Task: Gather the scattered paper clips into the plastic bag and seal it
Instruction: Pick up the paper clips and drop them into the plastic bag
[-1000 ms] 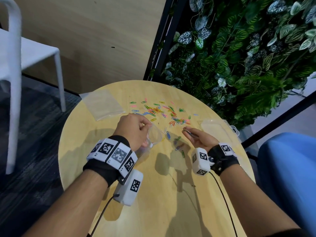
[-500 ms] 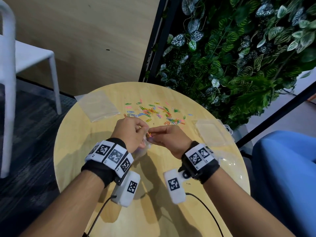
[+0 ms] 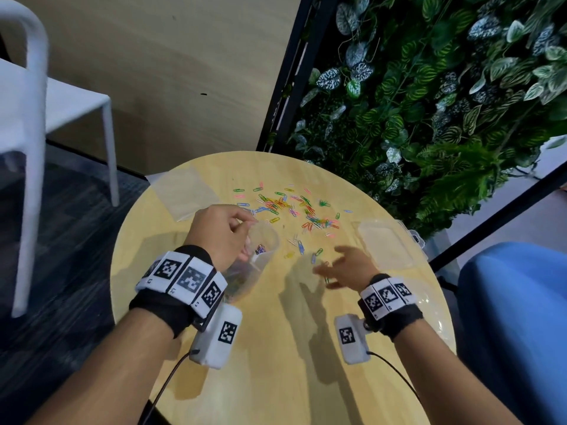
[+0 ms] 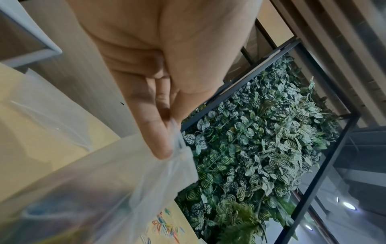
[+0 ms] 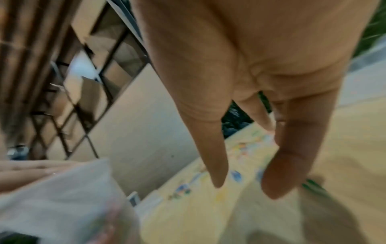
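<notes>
My left hand [image 3: 225, 233] pinches the rim of a clear plastic bag [image 3: 260, 248] and holds its mouth up; several coloured clips show through it. In the left wrist view the fingers [image 4: 154, 132] clamp the bag [image 4: 117, 173] edge. Coloured paper clips [image 3: 294, 208] lie scattered across the far half of the round wooden table [image 3: 276, 348], with a few loose ones [image 3: 299, 245] nearer the hands. My right hand [image 3: 340, 266] hovers just right of the bag with fingers spread and holds nothing; in the right wrist view its fingers [image 5: 217, 156] point down at the clips [image 5: 236, 175], blurred.
A second flat clear bag [image 3: 184, 191] lies at the table's far left. A clear plastic box [image 3: 385, 245] sits at the right edge. A white chair [image 3: 27, 118] stands on the left, a plant wall [image 3: 429, 102] behind, a blue seat [image 3: 518, 317] on the right.
My right hand was at the bag's mouth half a second ago; it has drawn back to the right with fingers spread. The left hand keeps its pinch on the bag.
</notes>
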